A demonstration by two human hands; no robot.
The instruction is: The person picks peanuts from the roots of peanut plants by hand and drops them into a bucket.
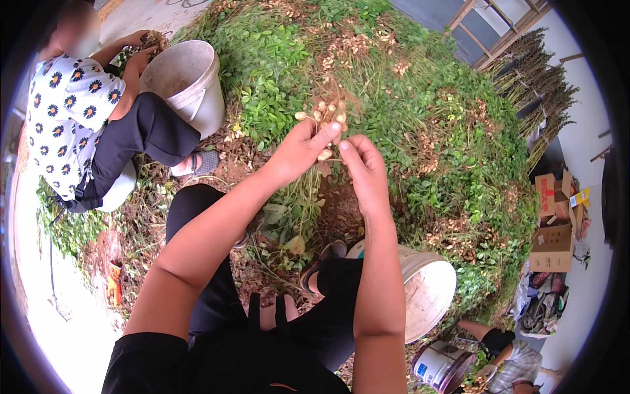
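Note:
My left hand (300, 150) holds a cluster of peanut pods (325, 113) by the stems, its thumb over the pods. Just right of it, my right hand (364, 162) pinches thumb and forefinger together at the lower edge of the cluster; whether a pod is between the fingertips, I cannot tell. Below the hands are uprooted peanut plants (300, 197) with green stems and leaves. Beside my right knee a white plastic bucket (430, 295) leans with its mouth facing right; its inside is soiled.
Peanut plants (275, 93) are heaped ahead. At left a person (74, 108) sits by a white bucket (209, 98), holding pods. Another person (521, 364) works lower right near a paint bucket (443, 364). Cardboard boxes (551, 246) stand right; an orange glove (114, 283) lies left.

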